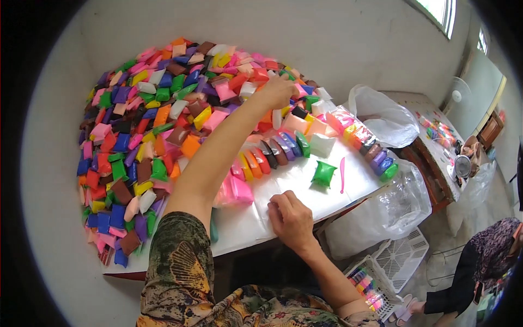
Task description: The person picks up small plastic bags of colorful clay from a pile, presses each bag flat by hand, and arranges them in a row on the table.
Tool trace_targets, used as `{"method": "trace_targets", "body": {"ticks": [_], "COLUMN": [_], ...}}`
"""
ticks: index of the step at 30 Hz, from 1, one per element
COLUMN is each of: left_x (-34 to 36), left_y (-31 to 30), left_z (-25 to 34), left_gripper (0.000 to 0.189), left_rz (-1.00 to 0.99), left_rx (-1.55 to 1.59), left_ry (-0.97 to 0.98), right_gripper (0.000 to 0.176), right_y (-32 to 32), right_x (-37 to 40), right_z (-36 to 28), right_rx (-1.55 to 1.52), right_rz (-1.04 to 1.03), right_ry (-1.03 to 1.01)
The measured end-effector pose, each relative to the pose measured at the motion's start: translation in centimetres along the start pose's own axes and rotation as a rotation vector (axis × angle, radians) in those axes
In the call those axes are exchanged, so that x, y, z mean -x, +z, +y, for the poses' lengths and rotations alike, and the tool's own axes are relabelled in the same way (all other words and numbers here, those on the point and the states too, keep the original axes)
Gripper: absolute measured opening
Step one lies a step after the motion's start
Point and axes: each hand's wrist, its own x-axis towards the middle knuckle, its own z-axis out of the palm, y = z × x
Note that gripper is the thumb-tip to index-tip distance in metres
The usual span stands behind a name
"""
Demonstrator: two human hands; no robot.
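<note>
My left hand point(280, 91) reaches far over the table to the back right of a large heap of small coloured clay packets point(133, 125). Its fingers are curled down among the packets, and what they hold, if anything, is hidden. Near the table's front edge, my right hand point(293, 218) rests loosely closed, with nothing visible in it. Between my arms a row of coloured packets point(267, 155) stands side by side, with a pink packet point(239, 191) at its near end. A green packet point(323, 174) lies alone on the white tabletop, beside a pink plastic tool point(342, 175).
A second packet row point(370, 147) lies in clear film at the table's right edge. Clear plastic bags point(387, 117) sit beyond it. A white basket point(376, 283) with packets stands on the floor. Another person point(479, 267) is at lower right. Behind is another table point(436, 158).
</note>
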Motion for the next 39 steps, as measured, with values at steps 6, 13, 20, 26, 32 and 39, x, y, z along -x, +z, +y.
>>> {"method": "trace_targets", "body": {"ticks": [6,13,20,26,32,39], "left_x": [-0.9,0.2,2.4,6.3,9.6,11.4], "left_y": [2.2,2.0,-3.1,-11.4,-8.5,-3.2], "left_z": [0.6,-2.1,-2.7,4.1,13.3,17.6], "left_gripper": [0.02,0.014,0.011,0.008,0.008,0.015], "left_rz": [-0.13,0.012,0.272,-0.233,-0.588,-0.445], "left_rx": [-0.13,0.079,0.594,1.003,1.054,1.11], "left_ry": [-0.03,-0.049,-0.214,-0.214,-0.133,-0.29], "right_gripper": [0.01,0.011,0.011,0.01,0.011,0.031], "right_y": [0.0,-0.1,0.1,-0.7,-2.9,-6.7], "right_x": [0.0,-0.1,0.0,1.4,3.7,4.4], "right_z": [0.1,-0.1,0.0,1.7,2.7,4.2], "right_rx": [-0.008,-0.009,-0.003,-0.518,-0.493,0.074], "right_rz": [0.001,0.022,0.024,0.273,0.554,0.379], "right_ry": [-0.011,0.001,0.001,0.038,0.201,-0.093]}}
